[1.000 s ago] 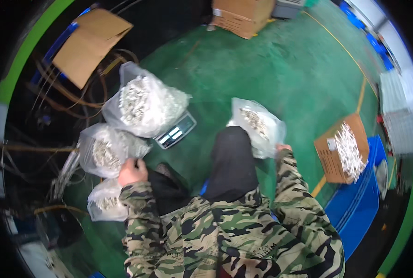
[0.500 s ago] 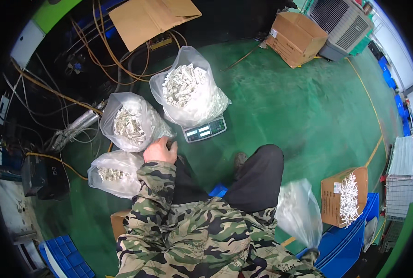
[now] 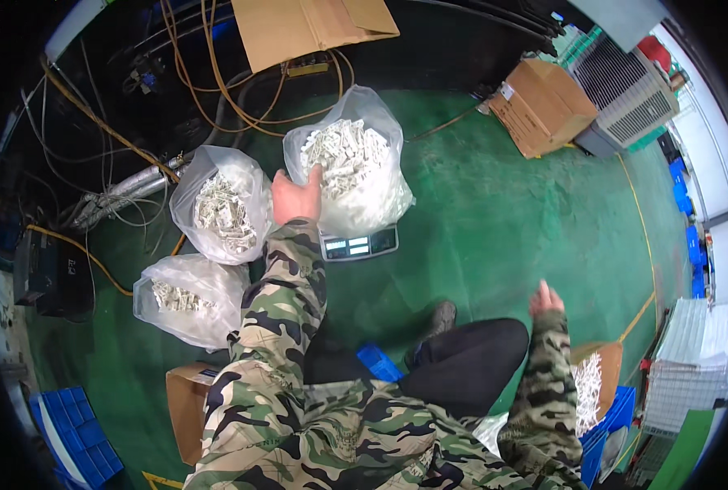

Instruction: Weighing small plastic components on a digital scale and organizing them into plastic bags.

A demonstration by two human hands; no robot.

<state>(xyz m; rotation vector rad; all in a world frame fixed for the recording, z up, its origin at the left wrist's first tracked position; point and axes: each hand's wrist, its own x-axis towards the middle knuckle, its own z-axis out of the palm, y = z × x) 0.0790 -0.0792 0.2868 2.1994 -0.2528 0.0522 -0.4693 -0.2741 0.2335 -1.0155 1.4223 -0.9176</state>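
My left hand [image 3: 296, 198] reaches out between two clear plastic bags, its thumb apart from the curled fingers; it appears to hold nothing. Right beside it, a full bag of white plastic pieces [image 3: 346, 155] stands on a digital scale [image 3: 361, 246]. On the hand's other side is a second bag of similar pieces [image 3: 223, 216]. Closer to me lies a third, less filled bag [image 3: 183, 296]. Out at the right, above the floor, my right hand [image 3: 546, 300] has its fingers stretched out and nothing visible in them.
A cardboard box of white pieces [image 3: 589, 392] stands at the right, partly behind my right sleeve. Cables and hoses [image 3: 107, 122] run along the left. A brown carton [image 3: 541, 106] and an air cooler [image 3: 621, 86] stand far right. Another carton [image 3: 186, 408] is near my left side.
My left hand has moved from the second bag's near side forward toward the bag on the scale. My right arm has come into view at the right. The view has shifted slightly.
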